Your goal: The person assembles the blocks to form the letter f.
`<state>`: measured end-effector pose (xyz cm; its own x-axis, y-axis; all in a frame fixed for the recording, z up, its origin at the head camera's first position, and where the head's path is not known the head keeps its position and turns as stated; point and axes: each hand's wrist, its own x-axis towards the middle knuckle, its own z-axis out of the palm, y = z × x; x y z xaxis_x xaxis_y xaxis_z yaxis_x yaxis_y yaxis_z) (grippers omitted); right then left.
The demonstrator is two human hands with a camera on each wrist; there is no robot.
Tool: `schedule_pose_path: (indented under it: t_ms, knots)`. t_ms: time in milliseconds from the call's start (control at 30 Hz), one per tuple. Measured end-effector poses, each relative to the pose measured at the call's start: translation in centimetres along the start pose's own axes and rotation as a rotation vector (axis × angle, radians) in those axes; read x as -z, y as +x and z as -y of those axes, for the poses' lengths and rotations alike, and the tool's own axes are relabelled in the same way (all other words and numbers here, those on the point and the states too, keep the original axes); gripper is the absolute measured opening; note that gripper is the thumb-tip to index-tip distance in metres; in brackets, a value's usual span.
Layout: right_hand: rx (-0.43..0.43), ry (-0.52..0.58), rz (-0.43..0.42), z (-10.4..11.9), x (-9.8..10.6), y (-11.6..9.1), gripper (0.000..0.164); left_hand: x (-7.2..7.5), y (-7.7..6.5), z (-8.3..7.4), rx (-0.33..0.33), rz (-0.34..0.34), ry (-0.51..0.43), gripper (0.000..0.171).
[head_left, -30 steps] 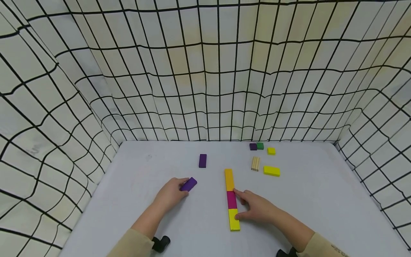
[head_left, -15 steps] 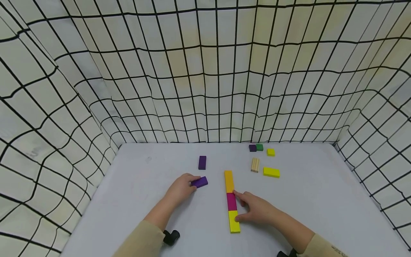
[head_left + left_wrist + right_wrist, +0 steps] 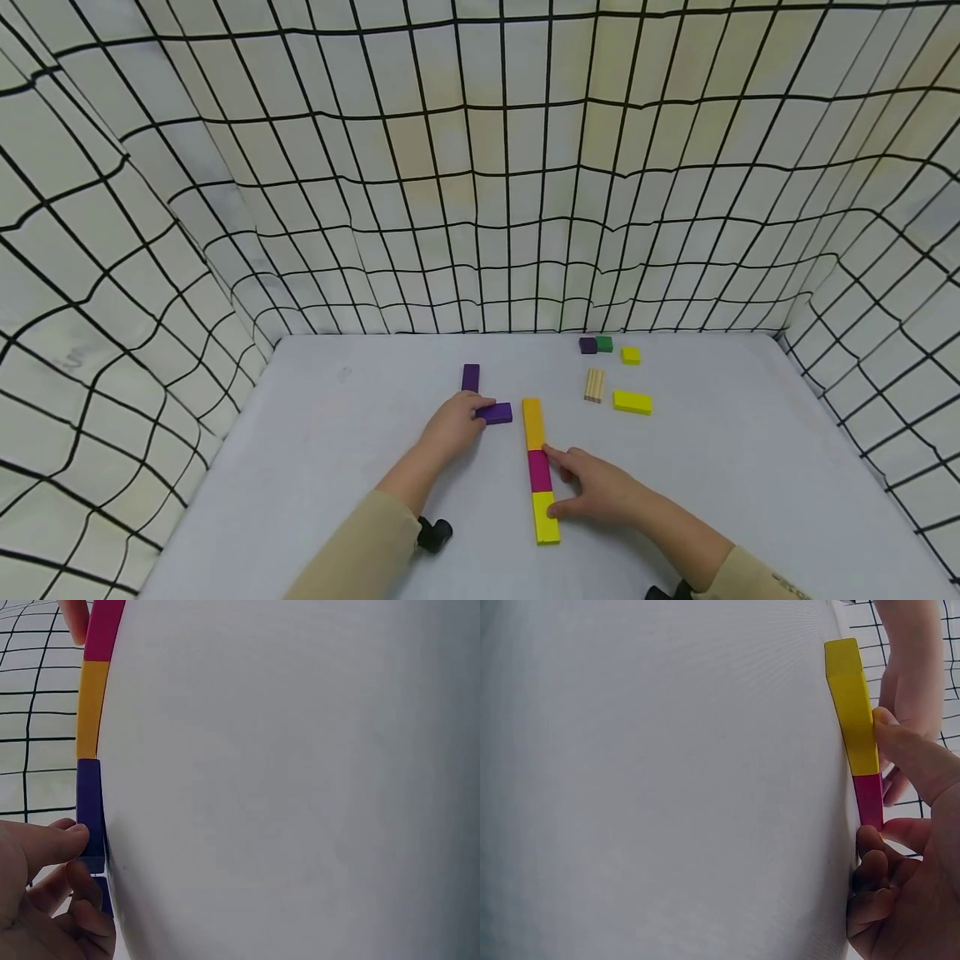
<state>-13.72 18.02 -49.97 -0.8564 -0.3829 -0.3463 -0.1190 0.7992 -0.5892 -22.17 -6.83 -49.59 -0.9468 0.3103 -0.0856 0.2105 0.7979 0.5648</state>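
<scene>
My left hand [image 3: 452,427] pinches a purple block [image 3: 498,413] between thumb and fingers. The block lies crosswise, its free end just left of the far end of a straight row. That row runs away from me: a yellow block [image 3: 546,521] nearest, a magenta block [image 3: 540,472] in the middle, an orange block [image 3: 533,423] farthest. My right hand [image 3: 603,490] rests at the row's right side, index fingertip by the orange-magenta joint and thumb on the yellow block. A second purple block [image 3: 470,377] lies just beyond my left hand, partly hidden by it.
Toward the back right lie a yellow block [image 3: 632,402], several thin wooden sticks [image 3: 594,386], a small yellow block [image 3: 630,356], a green block [image 3: 604,343] and a dark purple block [image 3: 588,345]. Black netting [image 3: 510,225] encloses the white table [image 3: 360,467] behind and at both sides.
My left hand has carried the purple block to the right and away from me, toward the row, turning it from slanted to crosswise. The right hand and the row have stayed put.
</scene>
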Motion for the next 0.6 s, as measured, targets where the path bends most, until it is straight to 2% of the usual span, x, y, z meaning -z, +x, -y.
schedule_pose_path:
  t_ms: [300, 600]
  knots:
    - [-0.004, 0.003, 0.007, -0.1, 0.0, 0.0, 0.093, -0.8, 0.9, -0.4, 0.002, -0.005, 0.004, 0.036]
    - [-0.012, 0.001, 0.001, -0.1, 0.0, 0.0, 0.093, -0.7, 1.2, -0.8, 0.001, 0.011, 0.015, 0.036]
